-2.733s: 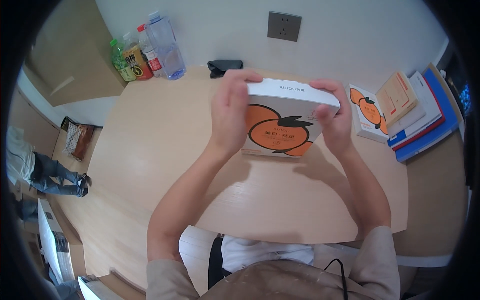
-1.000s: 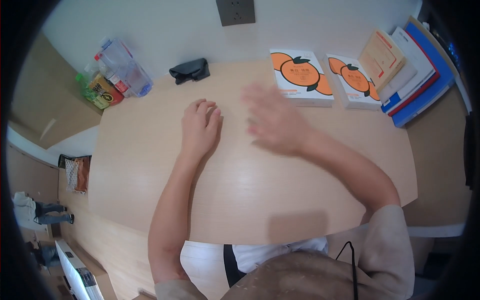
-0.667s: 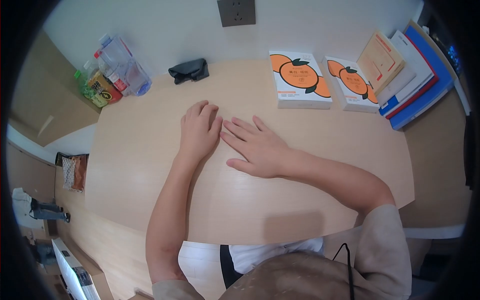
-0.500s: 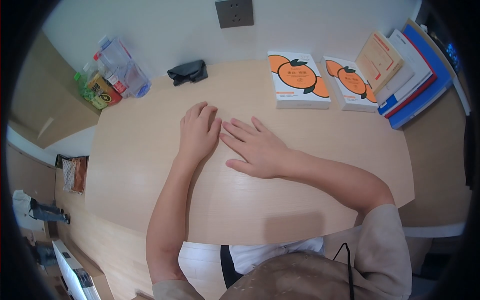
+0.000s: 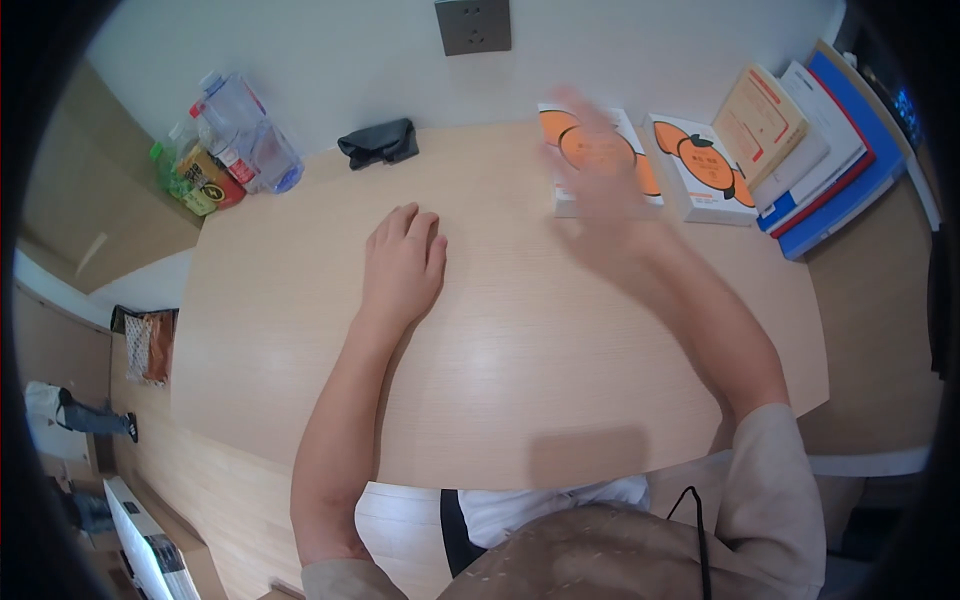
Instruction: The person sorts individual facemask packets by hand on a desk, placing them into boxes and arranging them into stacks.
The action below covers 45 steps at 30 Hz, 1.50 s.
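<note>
My left hand (image 5: 403, 262) lies palm down on the pale wooden desk (image 5: 500, 390), its fingers loosely bent and slightly apart, with nothing in them. Smeared by motion, my right hand (image 5: 603, 195) is over a white box printed with oranges (image 5: 641, 168) near the back of the desk. It covers much of that box's front, and whether it touches the box I cannot tell. A second box of the same look (image 5: 705, 168) lies just to the right. Nearest beyond my left hand is a black, folded, leather-like item (image 5: 380, 145).
Several plastic bottles (image 5: 235, 145) stand at the back left corner. At the back right, books and folders (image 5: 840, 150) lean together beside a tan booklet (image 5: 757, 120). A dark wall socket (image 5: 474, 27) is above the desk. On the far left, a person (image 5: 85, 415) is on the floor side.
My right hand has left its place beside the left hand and swung up and right to the nearer orange-printed box. My left hand has stayed on the desk, almost unmoved.
</note>
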Each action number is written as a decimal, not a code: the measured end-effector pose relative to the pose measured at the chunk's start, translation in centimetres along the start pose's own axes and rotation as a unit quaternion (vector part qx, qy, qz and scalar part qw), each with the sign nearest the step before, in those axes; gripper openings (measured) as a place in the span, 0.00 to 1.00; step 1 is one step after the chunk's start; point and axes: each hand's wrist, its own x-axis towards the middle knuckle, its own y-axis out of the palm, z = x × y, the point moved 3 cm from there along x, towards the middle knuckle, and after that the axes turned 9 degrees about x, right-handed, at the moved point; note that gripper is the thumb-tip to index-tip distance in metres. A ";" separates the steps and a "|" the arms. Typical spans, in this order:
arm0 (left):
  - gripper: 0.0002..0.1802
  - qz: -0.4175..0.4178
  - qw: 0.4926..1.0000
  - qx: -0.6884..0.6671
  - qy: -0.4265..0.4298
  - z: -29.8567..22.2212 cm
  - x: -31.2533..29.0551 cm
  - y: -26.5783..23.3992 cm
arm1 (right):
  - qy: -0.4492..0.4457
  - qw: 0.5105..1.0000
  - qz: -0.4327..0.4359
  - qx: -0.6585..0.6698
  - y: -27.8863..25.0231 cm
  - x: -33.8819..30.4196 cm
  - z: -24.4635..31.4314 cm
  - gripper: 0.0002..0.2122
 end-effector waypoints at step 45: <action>0.27 -0.047 0.737 -0.672 -0.050 -3.8 1.7 -8.5 | 0.106 0.959 0.183 0.191 -3.1 -1.6 6.9 0.17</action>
